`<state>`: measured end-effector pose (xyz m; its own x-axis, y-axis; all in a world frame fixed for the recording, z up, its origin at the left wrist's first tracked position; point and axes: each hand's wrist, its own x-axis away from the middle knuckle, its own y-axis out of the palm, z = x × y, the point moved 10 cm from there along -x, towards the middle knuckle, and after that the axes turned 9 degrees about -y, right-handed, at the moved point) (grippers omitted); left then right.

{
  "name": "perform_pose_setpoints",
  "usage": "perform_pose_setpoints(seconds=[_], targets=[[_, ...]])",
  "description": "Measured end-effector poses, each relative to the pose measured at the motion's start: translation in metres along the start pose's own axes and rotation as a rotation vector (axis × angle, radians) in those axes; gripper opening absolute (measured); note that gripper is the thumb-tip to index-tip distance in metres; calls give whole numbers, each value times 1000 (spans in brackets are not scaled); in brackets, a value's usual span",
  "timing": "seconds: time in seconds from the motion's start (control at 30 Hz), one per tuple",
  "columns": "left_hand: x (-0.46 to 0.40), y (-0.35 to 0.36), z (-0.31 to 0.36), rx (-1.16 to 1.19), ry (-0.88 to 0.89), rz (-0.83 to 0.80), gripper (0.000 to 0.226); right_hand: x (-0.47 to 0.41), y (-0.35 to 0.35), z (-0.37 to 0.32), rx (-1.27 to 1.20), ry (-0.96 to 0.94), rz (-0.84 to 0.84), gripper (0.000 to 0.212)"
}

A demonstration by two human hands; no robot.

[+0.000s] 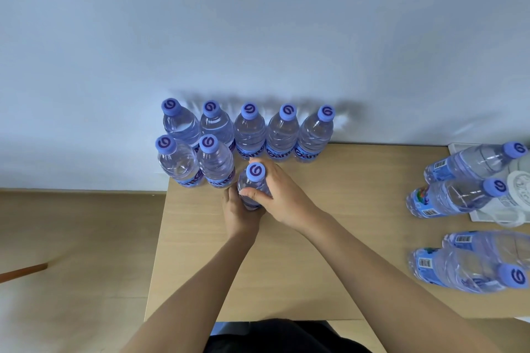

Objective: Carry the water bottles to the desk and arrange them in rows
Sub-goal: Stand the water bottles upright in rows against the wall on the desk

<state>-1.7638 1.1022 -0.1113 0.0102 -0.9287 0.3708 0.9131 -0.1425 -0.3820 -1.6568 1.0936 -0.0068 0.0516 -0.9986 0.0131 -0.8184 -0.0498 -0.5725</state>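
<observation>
Glossy clear plastic bottles (249,135); matt wood-look desk (344,223).

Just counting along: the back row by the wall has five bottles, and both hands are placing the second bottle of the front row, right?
Nearly. In the head view both hands hold the third front-row bottle; two already stand there. The back row does have five.

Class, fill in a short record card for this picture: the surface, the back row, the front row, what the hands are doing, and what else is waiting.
surface: wooden desk against a pale wall
back row: five upright bottles, the middle one among them
front row: two upright bottles standing, the leftmost at the desk's edge
held bottle: third in the front row, upright
left hand: grips its lower body
right hand: wraps its upper body
waiting: four loose bottles at right, unsorted
</observation>
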Motion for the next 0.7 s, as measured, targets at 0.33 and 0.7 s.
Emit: perform_pose_setpoints(seconds=[0.33,0.7], targets=[[-13,0,3,73,-208,238,48,-29,-16,4,97,-54,27,55],[-13,1,0,187,-363,317,43,-44,-20,4,85,-47,22,58]])
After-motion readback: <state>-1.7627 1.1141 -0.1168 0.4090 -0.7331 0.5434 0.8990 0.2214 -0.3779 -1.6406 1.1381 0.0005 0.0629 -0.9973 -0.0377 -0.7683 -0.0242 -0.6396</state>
